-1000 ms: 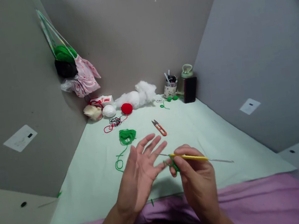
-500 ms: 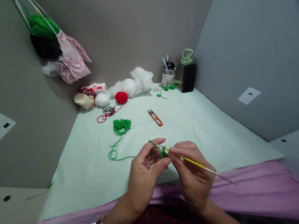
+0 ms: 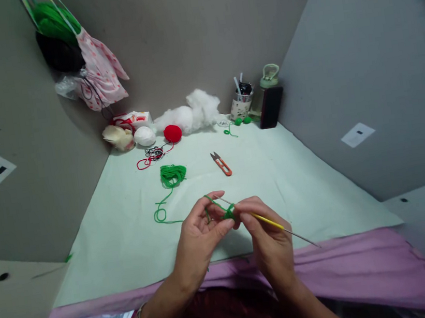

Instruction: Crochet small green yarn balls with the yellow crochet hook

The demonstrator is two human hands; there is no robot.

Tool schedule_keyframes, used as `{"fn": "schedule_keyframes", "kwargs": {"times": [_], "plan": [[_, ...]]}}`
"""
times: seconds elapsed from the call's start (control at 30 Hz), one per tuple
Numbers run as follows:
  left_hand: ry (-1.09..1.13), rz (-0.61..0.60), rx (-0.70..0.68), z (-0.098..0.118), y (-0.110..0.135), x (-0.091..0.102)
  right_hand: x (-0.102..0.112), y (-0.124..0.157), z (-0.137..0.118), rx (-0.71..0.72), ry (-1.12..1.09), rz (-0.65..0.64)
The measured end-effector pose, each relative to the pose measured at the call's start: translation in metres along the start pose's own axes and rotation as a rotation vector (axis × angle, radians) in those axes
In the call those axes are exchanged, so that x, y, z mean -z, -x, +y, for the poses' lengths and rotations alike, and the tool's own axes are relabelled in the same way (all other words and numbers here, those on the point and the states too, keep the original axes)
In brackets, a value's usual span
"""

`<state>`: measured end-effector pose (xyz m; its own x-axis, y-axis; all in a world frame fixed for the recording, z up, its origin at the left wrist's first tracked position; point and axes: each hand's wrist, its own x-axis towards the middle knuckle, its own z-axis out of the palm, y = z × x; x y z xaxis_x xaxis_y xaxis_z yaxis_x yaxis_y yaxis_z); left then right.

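Observation:
My left hand (image 3: 201,233) is closed in a pinch on a small green crochet piece (image 3: 228,212), with green yarn looped over its fingers. My right hand (image 3: 265,233) grips a yellow-handled crochet hook (image 3: 271,221), whose metal tip reaches into the green piece. The yarn strand trails left across the pale green mat (image 3: 302,189) to a small green yarn bundle (image 3: 173,174). Both hands hover above the mat's near edge.
Orange thread snips (image 3: 221,163) lie beyond the hands. Along the back wall sit a red yarn ball (image 3: 172,133), a white ball (image 3: 144,135), white stuffing (image 3: 191,114), a cup of tools (image 3: 242,104) and a bottle (image 3: 269,89). A bag (image 3: 79,67) hangs at the left corner.
My left hand went from spread open to pinching the green piece with yarn over its fingers. Both hands shifted slightly left and away, and the hook now tilts down to the right.

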<state>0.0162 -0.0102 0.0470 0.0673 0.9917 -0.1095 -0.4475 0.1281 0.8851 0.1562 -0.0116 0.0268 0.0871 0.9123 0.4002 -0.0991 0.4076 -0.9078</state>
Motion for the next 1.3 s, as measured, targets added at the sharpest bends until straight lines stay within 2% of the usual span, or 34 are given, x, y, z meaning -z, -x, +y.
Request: {"fn": "schedule_keyframes", "kwargs": {"times": [0.27,0.43,0.57,0.8,0.9,1.07,1.3], "plan": [[-0.008,0.028,-0.011,-0.004,-0.001,0.004,-0.001,-0.003,-0.003,-0.024,0.021,-0.032],[0.072,0.002,-0.020,-0.010,-0.003,0.004,-0.001,-0.005,-0.001,-0.169,-0.063,0.050],[0.103,-0.042,0.044,-0.009,-0.004,0.004,0.003,-0.002,0.008,-0.242,-0.106,0.086],[0.274,-0.059,0.247,-0.007,-0.001,0.000,0.003,-0.001,0.010,-0.168,-0.020,0.147],[0.343,-0.038,0.289,-0.008,-0.001,-0.002,-0.001,-0.001,0.007,-0.136,0.029,0.161],[0.417,0.010,0.269,-0.010,-0.001,-0.003,-0.003,0.003,0.005,-0.034,0.101,0.114],[0.299,-0.054,0.179,-0.003,0.001,-0.002,0.003,-0.003,0.008,-0.113,-0.013,0.049]]}}
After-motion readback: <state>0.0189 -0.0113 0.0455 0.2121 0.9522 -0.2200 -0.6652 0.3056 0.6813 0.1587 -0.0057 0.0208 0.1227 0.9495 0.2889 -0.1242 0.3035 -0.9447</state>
